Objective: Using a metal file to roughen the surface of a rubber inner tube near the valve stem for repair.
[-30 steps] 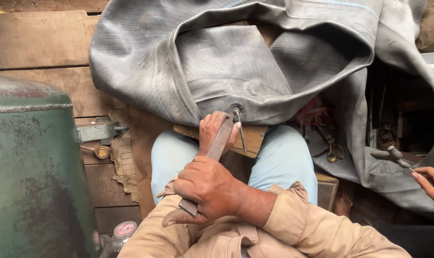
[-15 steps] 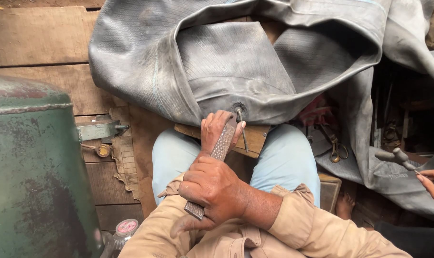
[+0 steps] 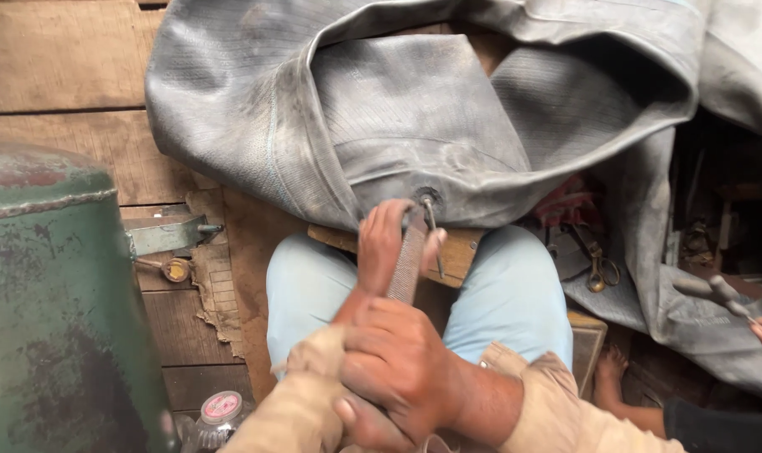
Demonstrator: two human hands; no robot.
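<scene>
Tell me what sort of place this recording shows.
Probably a tyre-repair workshop: a large grey rubber inner tube lies over a plank floor, a worn green metal tank stands beside it, and the hands work a metal file.

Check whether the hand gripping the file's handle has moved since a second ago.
Yes. The right hand has pulled the file back toward the body, away from the valve stem on the rubber tube.
</scene>
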